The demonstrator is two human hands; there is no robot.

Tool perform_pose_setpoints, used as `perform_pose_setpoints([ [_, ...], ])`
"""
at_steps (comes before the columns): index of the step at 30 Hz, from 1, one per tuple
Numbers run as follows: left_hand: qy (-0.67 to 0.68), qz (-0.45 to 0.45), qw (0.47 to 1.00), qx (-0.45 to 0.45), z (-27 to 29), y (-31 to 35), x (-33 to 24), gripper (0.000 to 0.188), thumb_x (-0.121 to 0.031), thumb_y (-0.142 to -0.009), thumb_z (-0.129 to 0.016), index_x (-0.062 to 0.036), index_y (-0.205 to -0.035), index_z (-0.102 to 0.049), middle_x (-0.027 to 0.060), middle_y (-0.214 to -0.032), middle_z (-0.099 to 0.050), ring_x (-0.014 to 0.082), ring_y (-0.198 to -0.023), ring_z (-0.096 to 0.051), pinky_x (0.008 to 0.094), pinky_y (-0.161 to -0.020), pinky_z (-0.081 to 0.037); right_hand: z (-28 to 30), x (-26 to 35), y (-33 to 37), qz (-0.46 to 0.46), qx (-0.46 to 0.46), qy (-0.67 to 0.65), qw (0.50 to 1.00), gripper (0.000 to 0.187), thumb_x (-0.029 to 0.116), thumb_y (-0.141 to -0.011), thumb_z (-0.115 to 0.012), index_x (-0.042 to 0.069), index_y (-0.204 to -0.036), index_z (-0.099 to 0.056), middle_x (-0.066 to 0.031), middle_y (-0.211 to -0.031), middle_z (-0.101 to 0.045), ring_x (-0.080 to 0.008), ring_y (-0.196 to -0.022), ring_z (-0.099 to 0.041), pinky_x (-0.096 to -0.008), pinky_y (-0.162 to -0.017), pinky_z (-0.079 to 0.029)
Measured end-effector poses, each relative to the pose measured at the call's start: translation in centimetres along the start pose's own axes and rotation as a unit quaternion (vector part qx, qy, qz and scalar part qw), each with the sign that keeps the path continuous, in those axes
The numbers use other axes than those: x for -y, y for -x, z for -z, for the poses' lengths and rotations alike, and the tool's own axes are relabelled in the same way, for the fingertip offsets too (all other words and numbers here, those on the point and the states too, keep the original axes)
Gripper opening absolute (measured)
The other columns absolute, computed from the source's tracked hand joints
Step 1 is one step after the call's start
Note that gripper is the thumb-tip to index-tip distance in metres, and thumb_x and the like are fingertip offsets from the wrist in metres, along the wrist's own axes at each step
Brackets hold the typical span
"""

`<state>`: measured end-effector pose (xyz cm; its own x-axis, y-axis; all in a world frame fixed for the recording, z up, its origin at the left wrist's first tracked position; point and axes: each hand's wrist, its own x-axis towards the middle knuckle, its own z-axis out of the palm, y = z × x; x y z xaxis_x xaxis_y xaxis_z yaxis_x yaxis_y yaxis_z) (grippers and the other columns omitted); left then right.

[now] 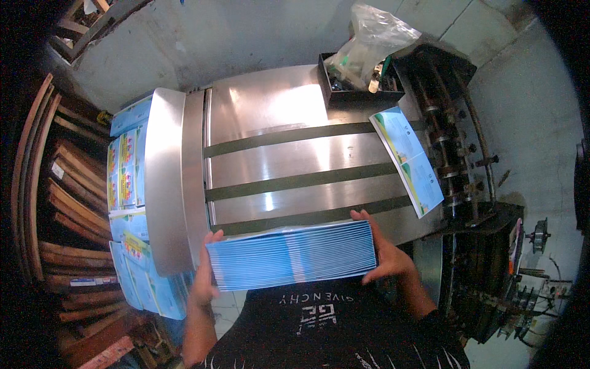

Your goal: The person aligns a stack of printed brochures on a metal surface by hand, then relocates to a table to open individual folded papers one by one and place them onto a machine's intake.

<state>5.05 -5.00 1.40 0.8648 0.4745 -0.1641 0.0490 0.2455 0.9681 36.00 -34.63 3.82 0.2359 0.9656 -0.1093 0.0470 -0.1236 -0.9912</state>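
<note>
A thick stack of blue printed sheets [258, 261], its many edges fanned in thin layers, is held level in front of my body at the near edge of the metal table. My left hand [204, 270] grips the stack's left end, with fingers along the side. At the right end, my right hand [388, 258] is closed on it, fingertips at the far corner and thumb by the near corner. Further right on the table lies a blue and white printed sheet [409, 161], slanted across the dark green belts.
Dark belts [295, 136] cross the shiny metal table [270, 104]. A black box [362, 97] with a clear plastic bag [378, 31] stands at the back. Rollers and rods [445, 147] line the right. More printed stacks [132, 166] and wooden boards [80, 197] are at left.
</note>
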Motion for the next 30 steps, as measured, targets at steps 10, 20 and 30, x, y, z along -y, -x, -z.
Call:
perform_pose_setpoints([
  [10, -0.004, -0.062, 0.995, -0.084, -2.8, 1.7, 2.1, 0.125, -0.015, -0.064, -0.088, -0.0054, -0.153, -0.001, 0.0150, -0.161, -0.008, 0.0285, -0.142, -0.026, 0.0437, -0.113, -0.030, -3.2, -0.3, -0.4, -0.019, -0.151, 0.003, 0.988, 0.119, 0.012, -0.067, -0.083, 0.009, -0.155, -0.003, -0.0179, -0.160, -0.011, -0.0287, -0.147, -0.014, -0.0446, -0.118, -0.015],
  [20, -0.179, -0.048, 0.974, -0.130, -3.0, 1.4, 3.1, 0.117, -0.014, -0.068, -0.086, -0.0069, -0.153, -0.007, 0.0126, -0.160, -0.014, 0.0269, -0.135, -0.037, 0.0422, -0.110, -0.037, -2.4, -3.8, -0.8, 0.000, -0.154, 0.026, 0.988, 0.111, 0.018, -0.074, -0.081, 0.006, -0.154, -0.006, -0.0174, -0.159, -0.014, -0.0271, -0.146, -0.017, -0.0422, -0.117, -0.018],
  [30, -0.136, -0.063, 0.979, -0.135, -3.6, 1.1, 3.0, 0.108, -0.013, -0.072, -0.083, -0.0067, -0.153, -0.012, 0.0133, -0.158, -0.020, 0.0260, -0.133, -0.041, 0.0416, -0.107, -0.040, -2.4, -3.4, -1.1, 0.032, -0.159, 0.097, 0.982, 0.102, 0.006, -0.078, -0.073, 0.006, -0.154, -0.005, -0.0173, -0.159, -0.017, -0.0263, -0.145, -0.020, -0.0368, -0.116, -0.020],
])
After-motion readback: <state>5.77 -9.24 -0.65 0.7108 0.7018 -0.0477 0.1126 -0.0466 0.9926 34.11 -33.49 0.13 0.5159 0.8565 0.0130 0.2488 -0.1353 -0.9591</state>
